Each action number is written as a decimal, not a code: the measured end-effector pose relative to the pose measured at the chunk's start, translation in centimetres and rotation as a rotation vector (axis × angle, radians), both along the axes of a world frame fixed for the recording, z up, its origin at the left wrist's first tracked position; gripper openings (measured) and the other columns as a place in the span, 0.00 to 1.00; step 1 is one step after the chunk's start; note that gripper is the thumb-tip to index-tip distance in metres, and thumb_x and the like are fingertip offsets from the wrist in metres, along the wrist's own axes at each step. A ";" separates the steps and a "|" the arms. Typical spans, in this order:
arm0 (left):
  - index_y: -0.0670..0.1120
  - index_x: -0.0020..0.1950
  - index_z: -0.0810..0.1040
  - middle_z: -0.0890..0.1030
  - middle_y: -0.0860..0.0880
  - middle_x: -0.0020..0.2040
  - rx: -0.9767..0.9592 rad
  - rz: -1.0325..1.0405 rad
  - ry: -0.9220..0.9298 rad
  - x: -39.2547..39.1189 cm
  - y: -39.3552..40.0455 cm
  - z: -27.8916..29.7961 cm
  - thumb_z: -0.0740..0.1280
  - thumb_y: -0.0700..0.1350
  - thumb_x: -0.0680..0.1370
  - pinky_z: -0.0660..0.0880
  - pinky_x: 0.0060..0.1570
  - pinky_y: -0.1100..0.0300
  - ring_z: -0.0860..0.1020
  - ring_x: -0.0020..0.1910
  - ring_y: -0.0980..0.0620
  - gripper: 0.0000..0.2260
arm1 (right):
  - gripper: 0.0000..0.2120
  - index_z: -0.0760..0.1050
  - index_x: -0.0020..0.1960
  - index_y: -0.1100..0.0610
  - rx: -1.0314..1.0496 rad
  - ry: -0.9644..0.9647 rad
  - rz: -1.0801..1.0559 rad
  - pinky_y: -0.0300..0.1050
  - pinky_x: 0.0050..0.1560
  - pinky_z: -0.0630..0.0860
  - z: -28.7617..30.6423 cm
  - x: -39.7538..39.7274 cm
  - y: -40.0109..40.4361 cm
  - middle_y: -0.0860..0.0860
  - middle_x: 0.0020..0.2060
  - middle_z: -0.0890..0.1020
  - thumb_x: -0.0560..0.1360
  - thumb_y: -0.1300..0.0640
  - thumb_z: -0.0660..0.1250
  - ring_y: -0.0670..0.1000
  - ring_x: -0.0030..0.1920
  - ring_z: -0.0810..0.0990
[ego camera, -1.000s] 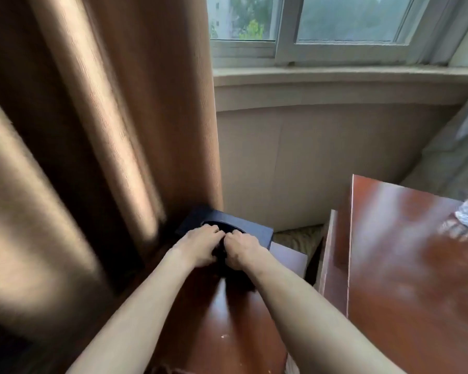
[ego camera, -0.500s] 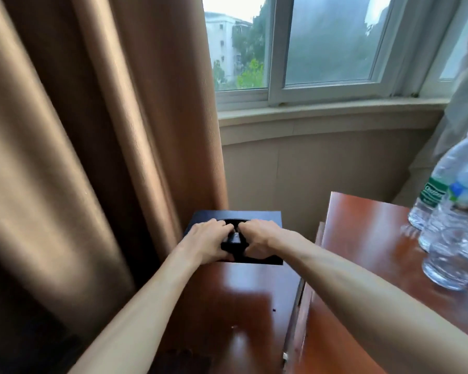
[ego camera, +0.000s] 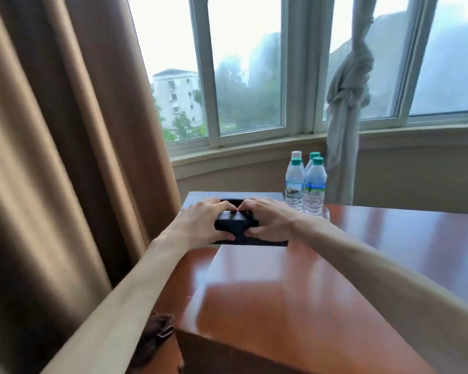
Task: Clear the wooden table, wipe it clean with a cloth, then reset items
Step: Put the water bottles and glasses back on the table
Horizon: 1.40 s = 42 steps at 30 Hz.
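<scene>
A dark square tray [ego camera: 254, 197] with a round recess is at the far left corner of the glossy wooden table [ego camera: 295, 298]. A raised black piece [ego camera: 237, 225] sits in the tray's middle. My left hand [ego camera: 200, 225] and my right hand [ego camera: 272, 218] grip that piece from either side, fingers curled over its top and thumbs under its near edge. I cannot tell whether the tray rests on the table or hangs just above it.
Three water bottles [ego camera: 305, 184] with green caps stand at the table's far edge, a clear glass [ego camera: 325, 211] beside them. Brown curtains [ego camera: 65, 157] hang close on the left. A knotted grey curtain [ego camera: 346, 103] hangs by the window. Something brown and crumpled [ego camera: 157, 333] lies low at the left.
Both hands have carried the dark tray from the lower surface by the curtain up and right to the table's far left corner. The view has lifted, and the bottles now show.
</scene>
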<state>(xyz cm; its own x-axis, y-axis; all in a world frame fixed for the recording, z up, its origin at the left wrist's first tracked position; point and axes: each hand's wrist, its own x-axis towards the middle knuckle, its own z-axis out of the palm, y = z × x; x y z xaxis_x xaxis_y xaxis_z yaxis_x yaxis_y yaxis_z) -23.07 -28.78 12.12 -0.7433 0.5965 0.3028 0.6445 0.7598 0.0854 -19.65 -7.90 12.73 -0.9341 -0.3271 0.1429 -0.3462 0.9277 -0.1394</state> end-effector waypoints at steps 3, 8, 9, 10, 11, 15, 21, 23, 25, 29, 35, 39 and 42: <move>0.62 0.69 0.73 0.75 0.57 0.61 0.025 -0.088 -0.010 3.8 5.5 -0.9 0.74 0.61 0.72 0.73 0.55 0.52 0.73 0.62 0.54 0.26 | 0.29 0.71 0.73 0.53 -0.036 0.011 -0.056 0.45 0.54 0.70 -0.5 5.6 5.7 0.49 0.63 0.78 0.74 0.50 0.70 0.53 0.64 0.76; 0.63 0.68 0.73 0.76 0.56 0.56 0.036 -0.229 -0.012 8.2 15.6 -2.9 0.72 0.63 0.72 0.74 0.54 0.51 0.75 0.58 0.52 0.25 | 0.31 0.73 0.71 0.51 -0.075 -0.009 -0.180 0.53 0.60 0.74 -2.2 13.0 15.3 0.40 0.51 0.72 0.69 0.45 0.67 0.45 0.55 0.74; 0.62 0.68 0.73 0.76 0.55 0.56 0.040 -0.256 -0.019 8.7 17.6 -3.3 0.73 0.62 0.72 0.74 0.54 0.51 0.76 0.57 0.51 0.26 | 0.32 0.73 0.70 0.51 -0.070 -0.012 -0.202 0.52 0.60 0.74 -2.5 14.1 17.0 0.40 0.51 0.72 0.67 0.44 0.65 0.45 0.53 0.73; 0.61 0.68 0.74 0.77 0.53 0.55 0.048 -0.284 -0.020 9.1 19.6 -3.8 0.73 0.62 0.72 0.74 0.54 0.51 0.76 0.57 0.50 0.26 | 0.32 0.74 0.70 0.51 -0.065 -0.018 -0.221 0.51 0.60 0.74 -2.8 15.0 18.7 0.41 0.50 0.73 0.67 0.44 0.64 0.45 0.54 0.73; 0.61 0.68 0.74 0.77 0.52 0.55 0.058 -0.309 -0.015 9.4 21.6 -4.4 0.73 0.62 0.71 0.74 0.53 0.51 0.76 0.56 0.50 0.26 | 0.32 0.74 0.70 0.52 -0.060 -0.026 -0.242 0.49 0.60 0.74 -3.1 15.8 20.3 0.41 0.50 0.73 0.67 0.44 0.63 0.46 0.55 0.75; 0.58 0.70 0.74 0.77 0.50 0.55 0.057 -0.360 -0.004 9.8 28.4 -6.4 0.72 0.63 0.72 0.74 0.55 0.50 0.75 0.58 0.48 0.28 | 0.31 0.73 0.70 0.52 -0.052 -0.047 -0.341 0.52 0.62 0.74 -5.1 16.8 26.4 0.45 0.54 0.77 0.68 0.46 0.63 0.50 0.60 0.76; 0.57 0.73 0.72 0.75 0.49 0.55 0.027 -0.380 -0.014 8.0 34.4 -9.4 0.71 0.61 0.74 0.72 0.57 0.52 0.74 0.59 0.48 0.28 | 0.28 0.70 0.72 0.52 -0.042 -0.121 -0.409 0.57 0.63 0.75 -7.8 15.4 31.5 0.49 0.60 0.76 0.72 0.49 0.64 0.53 0.64 0.75; 0.57 0.73 0.71 0.75 0.50 0.56 0.024 -0.372 -0.010 7.2 35.4 -10.0 0.71 0.61 0.75 0.70 0.57 0.53 0.74 0.59 0.48 0.28 | 0.28 0.70 0.73 0.51 -0.026 -0.135 -0.418 0.57 0.62 0.75 -8.6 14.6 32.4 0.49 0.60 0.76 0.73 0.49 0.64 0.53 0.64 0.75; 0.57 0.73 0.72 0.75 0.50 0.56 0.029 -0.375 -0.008 6.4 36.0 -10.5 0.70 0.61 0.75 0.70 0.57 0.54 0.74 0.58 0.48 0.27 | 0.26 0.69 0.73 0.50 -0.006 -0.124 -0.420 0.57 0.61 0.75 -9.2 13.8 33.0 0.49 0.60 0.75 0.76 0.50 0.65 0.53 0.64 0.75; 0.55 0.73 0.71 0.75 0.49 0.58 0.041 -0.351 0.069 5.6 36.5 -11.8 0.70 0.60 0.75 0.70 0.60 0.53 0.73 0.59 0.48 0.28 | 0.26 0.68 0.75 0.53 0.041 -0.041 -0.426 0.54 0.67 0.72 -10.7 13.1 33.7 0.51 0.64 0.73 0.78 0.51 0.67 0.54 0.68 0.71; 0.47 0.72 0.74 0.77 0.42 0.65 0.128 -0.144 0.261 6.2 36.3 -15.7 0.78 0.59 0.68 0.72 0.68 0.45 0.75 0.66 0.41 0.36 | 0.40 0.76 0.69 0.64 0.178 0.345 -0.610 0.60 0.66 0.77 -16.0 13.5 32.8 0.63 0.63 0.79 0.62 0.50 0.85 0.64 0.64 0.80; 0.47 0.72 0.75 0.78 0.42 0.66 0.104 -0.082 0.240 4.2 37.4 -16.2 0.78 0.59 0.67 0.71 0.69 0.43 0.75 0.66 0.40 0.36 | 0.40 0.78 0.68 0.63 0.174 0.370 -0.627 0.58 0.64 0.78 -16.3 11.3 33.7 0.63 0.62 0.81 0.61 0.49 0.86 0.63 0.63 0.82; 0.47 0.71 0.76 0.79 0.43 0.65 0.107 -0.046 0.220 1.6 39.2 -15.8 0.80 0.58 0.66 0.72 0.68 0.42 0.76 0.66 0.40 0.37 | 0.41 0.79 0.66 0.63 0.171 0.329 -0.637 0.58 0.62 0.79 -15.9 7.9 35.0 0.63 0.61 0.83 0.58 0.50 0.87 0.62 0.62 0.83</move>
<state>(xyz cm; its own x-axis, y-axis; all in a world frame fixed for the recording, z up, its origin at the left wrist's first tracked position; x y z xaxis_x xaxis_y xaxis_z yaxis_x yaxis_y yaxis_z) -21.48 10.43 -3.63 -0.6251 0.5843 0.5176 0.6905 0.7231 0.0176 -11.73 27.10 -3.12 -0.8681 0.2215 0.4442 0.2677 0.9625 0.0432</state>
